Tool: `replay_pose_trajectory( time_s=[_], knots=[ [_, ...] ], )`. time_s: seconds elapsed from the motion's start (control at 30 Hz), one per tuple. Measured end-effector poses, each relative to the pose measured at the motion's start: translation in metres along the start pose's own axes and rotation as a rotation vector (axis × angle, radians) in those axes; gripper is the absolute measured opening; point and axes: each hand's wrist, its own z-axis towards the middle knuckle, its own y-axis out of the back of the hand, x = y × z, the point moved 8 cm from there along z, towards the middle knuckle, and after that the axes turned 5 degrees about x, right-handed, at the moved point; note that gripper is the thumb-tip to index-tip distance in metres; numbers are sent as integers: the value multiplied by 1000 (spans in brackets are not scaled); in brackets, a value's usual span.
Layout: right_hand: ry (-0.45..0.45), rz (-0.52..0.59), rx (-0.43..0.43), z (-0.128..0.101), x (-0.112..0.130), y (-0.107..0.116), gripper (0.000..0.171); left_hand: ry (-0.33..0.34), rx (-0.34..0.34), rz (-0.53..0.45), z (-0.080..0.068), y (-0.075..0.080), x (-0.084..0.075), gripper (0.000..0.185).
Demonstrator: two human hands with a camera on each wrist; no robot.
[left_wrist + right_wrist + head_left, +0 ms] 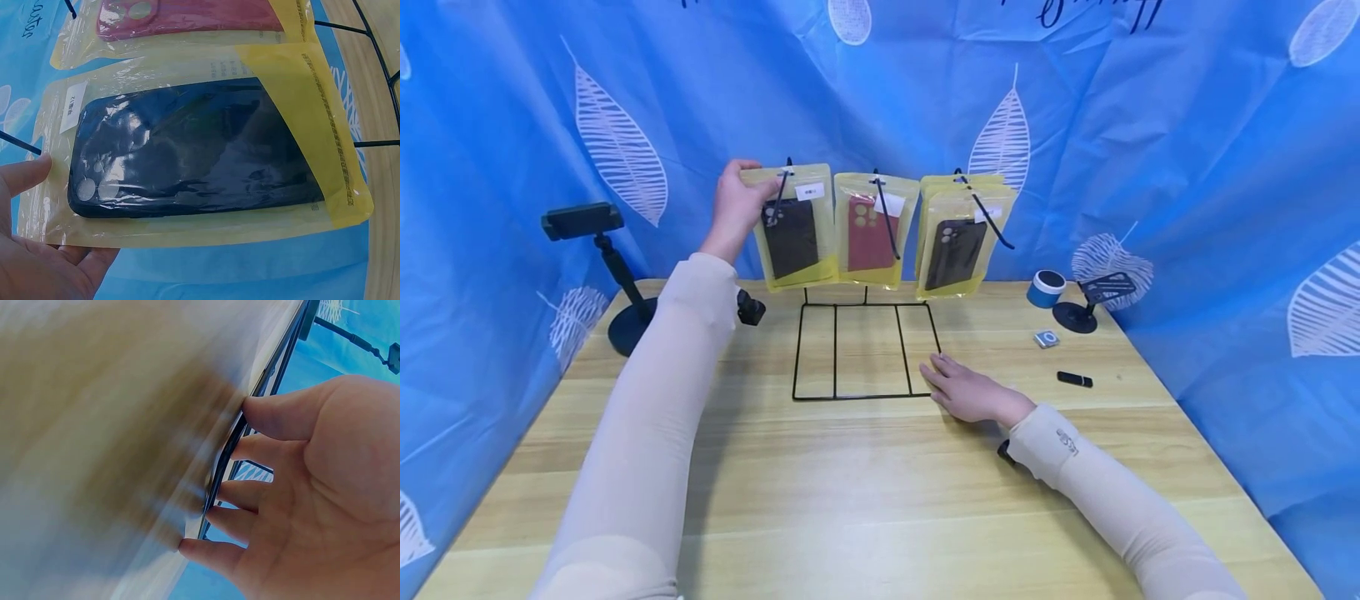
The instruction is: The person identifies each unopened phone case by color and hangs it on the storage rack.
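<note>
My left hand (pixel 736 205) pinches the upper left corner of a yellow-edged clear bag (pixel 824 242) holding a dark phone case (pixel 794 242). Its thumb (pixel 28 175) lies on the front and the other fingers go behind the bag. A black hook (pixel 781 193) passes through the hole at the bag's top. Beside it hang a bag with a red phone case (pixel 871 235) and, at the right, several bags with a dark case (pixel 955 254) in front. My right hand (pixel 966 390) rests at the right front corner of the black wire rack's base (pixel 850 397), its extended fingertips touching the wire.
At the left stands a black phone stand (pixel 631 325). To the right are a blue round speaker (pixel 1045 292), a small black stand (pixel 1077 317), a small square device (pixel 1047 339) and a black stick-shaped item (pixel 1075 379). A blue curtain (pixel 895 92) hangs behind the table.
</note>
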Motion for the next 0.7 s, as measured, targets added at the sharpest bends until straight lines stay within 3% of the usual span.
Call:
replay_pose_trajectory(
  time_s=[0.5, 0.6, 0.7],
  knots=[
    [-7, -4, 5, 1, 0, 1, 56, -35, 24, 20, -2, 1, 2, 69],
    [-6, -8, 7, 0, 1, 0, 56, -41, 42, 24, -11, 7, 11, 79],
    [-4, -11, 6, -1, 3, 1, 56, -87, 50, 57, -32, 19, 24, 85]
  ],
)
